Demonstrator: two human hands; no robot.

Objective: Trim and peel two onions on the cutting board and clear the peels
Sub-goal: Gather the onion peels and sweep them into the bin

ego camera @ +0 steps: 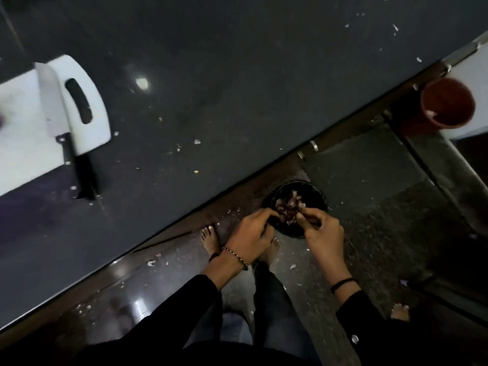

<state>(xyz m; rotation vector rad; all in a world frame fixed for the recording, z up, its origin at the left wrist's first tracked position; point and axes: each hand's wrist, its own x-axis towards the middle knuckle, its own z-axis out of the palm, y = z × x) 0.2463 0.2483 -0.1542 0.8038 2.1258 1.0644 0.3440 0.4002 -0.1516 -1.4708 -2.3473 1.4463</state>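
Note:
A bunch of reddish onion peels (289,206) hangs over a black round bin (318,196) on the floor. My left hand (252,237) and my right hand (323,233) pinch the peels from either side, both below the counter's edge. The white cutting board (23,133) lies on the dark counter at the far left. A knife (52,101) with a broad blade and black handle rests across the board. A purple blur at the frame's left edge may be an onion (1,118).
Small peel scraps dot the dark counter (211,75) and the floor near my bare feet. An orange-brown bucket (447,103) sits on a white surface at the far right. Another person's foot (400,311) shows at the lower right.

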